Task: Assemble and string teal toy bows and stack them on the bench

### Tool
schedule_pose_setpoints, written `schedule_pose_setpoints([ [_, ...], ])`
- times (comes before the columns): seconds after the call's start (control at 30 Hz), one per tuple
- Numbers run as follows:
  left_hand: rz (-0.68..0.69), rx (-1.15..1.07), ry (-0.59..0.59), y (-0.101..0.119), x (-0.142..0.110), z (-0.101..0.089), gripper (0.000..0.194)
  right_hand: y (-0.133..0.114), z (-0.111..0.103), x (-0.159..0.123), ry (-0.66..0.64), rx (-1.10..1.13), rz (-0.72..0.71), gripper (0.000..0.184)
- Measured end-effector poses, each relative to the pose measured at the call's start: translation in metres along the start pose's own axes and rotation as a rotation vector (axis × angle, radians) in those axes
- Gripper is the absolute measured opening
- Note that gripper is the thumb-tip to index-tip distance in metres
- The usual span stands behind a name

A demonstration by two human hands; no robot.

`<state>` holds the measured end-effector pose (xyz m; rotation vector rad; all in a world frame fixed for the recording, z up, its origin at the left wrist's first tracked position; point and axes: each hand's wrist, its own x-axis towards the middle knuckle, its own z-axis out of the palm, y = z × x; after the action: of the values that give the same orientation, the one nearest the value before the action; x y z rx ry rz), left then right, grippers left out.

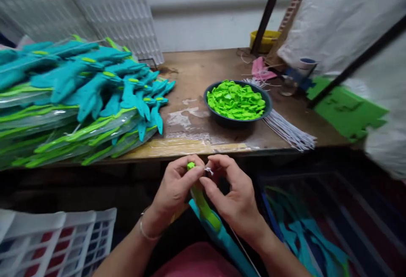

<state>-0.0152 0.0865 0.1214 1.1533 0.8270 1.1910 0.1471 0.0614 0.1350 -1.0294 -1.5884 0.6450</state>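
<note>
A: What's in the containers?

B: The dark bowl (222, 119) on the tabletop (187, 69) is heaped with bright green pieces (236, 99). The blue-edged bin (269, 215), low on the right, has turquoise strips (301, 234) in it, though shadow blurs them. I can't see into the yellow tub (265, 40) at the back

A: And the white basket (60, 217)?

B: Cut off at the left and bottom edges; red and blue show through its gaps

A: What are the hands doing?

B: The left hand (177, 184) pinches a small green piece (190, 165) between thumb and forefinger, just off the tabletop's front edge. The right hand (236, 196) curls its fingers near the white string (209, 170); whether they grip it, I can't tell

A: And the long turquoise-and-green item (218, 230)?

B: Below the hands, which hide its upper end; the bottom edge cuts off the other
</note>
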Motion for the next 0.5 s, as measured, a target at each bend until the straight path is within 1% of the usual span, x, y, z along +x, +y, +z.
schedule_pose_setpoints([
  [0.03,-0.001,-0.03,-0.021,0.0,0.001,0.001,0.021,-0.001,-0.001,0.0,-0.014,0.018,0.005,0.025],
  [0.13,-0.025,-0.072,-0.047,-0.004,0.004,0.007,0.022,-0.005,0.0,0.002,-0.036,0.034,0.007,0.012],
  [0.27,-0.075,-0.083,-0.054,-0.006,0.007,0.008,0.028,-0.003,0.0,0.009,-0.052,0.021,0.023,0.011],
  [0.37,-0.082,-0.065,-0.049,-0.006,0.01,0.008,0.031,0.0,-0.009,0.012,-0.089,-0.089,-0.006,0.011],
  [0.5,-0.104,-0.056,-0.046,-0.011,0.011,0.01,0.034,0.002,-0.025,0.004,-0.127,-0.253,-0.071,0.012],
])
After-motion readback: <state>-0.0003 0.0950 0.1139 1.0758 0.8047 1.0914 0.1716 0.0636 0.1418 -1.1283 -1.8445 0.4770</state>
